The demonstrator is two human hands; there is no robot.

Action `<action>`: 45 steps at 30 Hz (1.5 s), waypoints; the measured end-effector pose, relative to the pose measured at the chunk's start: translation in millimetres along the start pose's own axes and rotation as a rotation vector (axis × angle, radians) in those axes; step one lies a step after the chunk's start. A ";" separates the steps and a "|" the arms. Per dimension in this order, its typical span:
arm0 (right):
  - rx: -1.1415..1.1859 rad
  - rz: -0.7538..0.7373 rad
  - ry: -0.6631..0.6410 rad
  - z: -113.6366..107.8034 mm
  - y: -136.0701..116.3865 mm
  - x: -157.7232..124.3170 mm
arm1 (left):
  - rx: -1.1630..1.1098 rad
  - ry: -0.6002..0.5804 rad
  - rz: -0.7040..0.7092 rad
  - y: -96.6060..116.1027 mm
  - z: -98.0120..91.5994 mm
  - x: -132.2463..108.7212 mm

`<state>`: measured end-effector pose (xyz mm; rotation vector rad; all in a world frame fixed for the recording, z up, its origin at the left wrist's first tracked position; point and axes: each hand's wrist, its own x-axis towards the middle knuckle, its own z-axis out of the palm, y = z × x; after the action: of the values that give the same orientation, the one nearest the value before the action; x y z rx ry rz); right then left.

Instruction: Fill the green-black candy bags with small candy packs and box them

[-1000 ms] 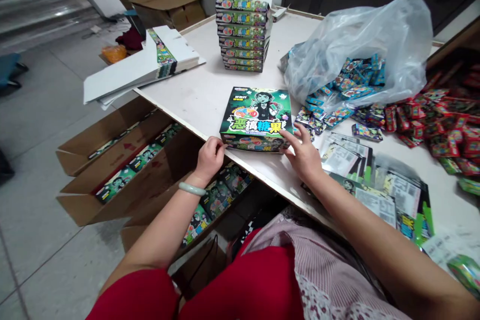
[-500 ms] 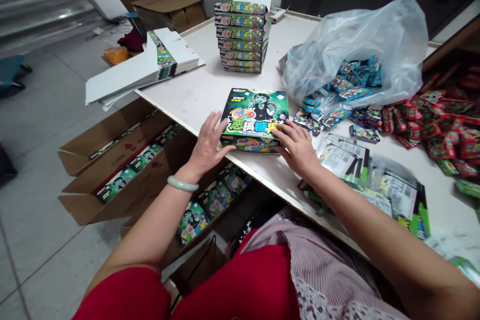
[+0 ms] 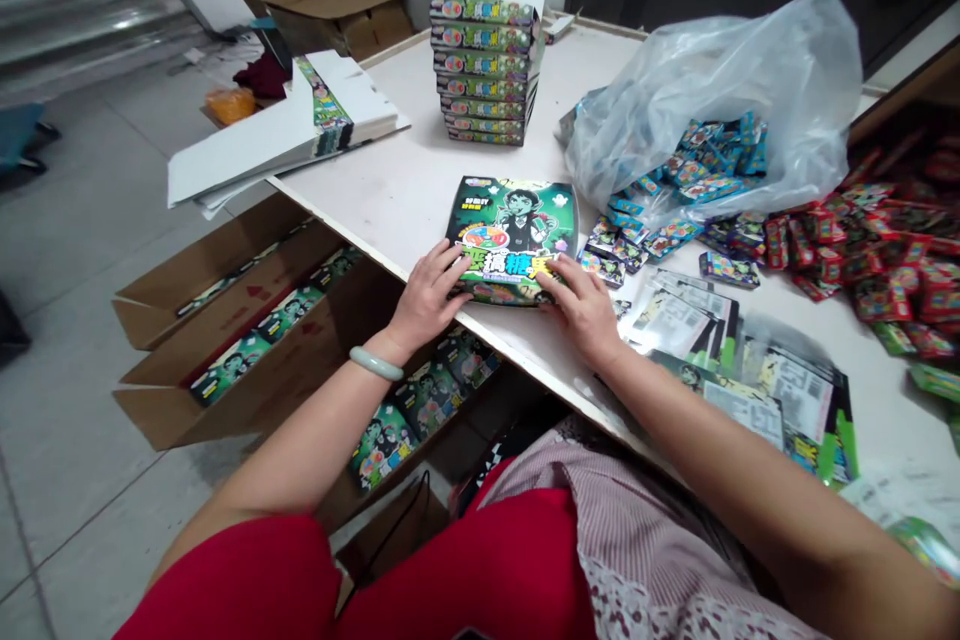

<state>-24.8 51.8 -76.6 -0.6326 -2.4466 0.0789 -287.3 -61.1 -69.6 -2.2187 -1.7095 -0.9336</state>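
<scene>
A green candy box [image 3: 517, 220] with a cartoon figure on its lid lies near the table's front edge. My left hand [image 3: 429, 295], a pale bangle on its wrist, rests on the box's near left corner with fingers curled onto the lid. My right hand [image 3: 579, 305] presses the near right corner, fingers bent over the lid edge. Both hands grip the box from its near side.
A stack of like boxes [image 3: 486, 70] stands farther back. A clear plastic bag [image 3: 720, 90] of blue packets lies right, red packets [image 3: 877, 250] beyond, flat printed bags [image 3: 757, 370] by my right arm. Open cartons [image 3: 247, 320] of boxes sit on the floor left. Folded white cardboard [image 3: 285, 135] overhangs the table corner.
Both hands moved from the box's front side up onto its lid and now press its near corners. The box's near edge looks pushed down and closed.
</scene>
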 end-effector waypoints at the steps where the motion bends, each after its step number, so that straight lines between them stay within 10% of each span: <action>1: 0.017 0.000 0.003 0.1 1.0 -0.7 | -0.033 0.007 -0.013 1.4 0.2 0.4; 6: 0.126 -0.035 0.004 -15.7 12.0 -0.4 | -0.180 0.125 -0.201 2.1 5.2 -0.9; 14: 0.466 0.454 0.000 -8.9 4.7 -19.4 | -0.504 0.194 -0.489 0.5 26.0 -11.2; 22: 0.527 0.505 0.046 -3.9 0.2 -25.0 | -0.475 0.575 -0.702 19.6 26.8 -15.8; 45: 0.328 0.404 -0.051 -2.5 -0.6 -23.0 | -0.508 0.476 -0.680 5.1 9.6 -5.9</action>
<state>-7.4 40.5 -86.9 -0.9685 -2.2452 0.6488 -279.9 -62.6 -79.4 -1.3950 -2.1565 -2.0430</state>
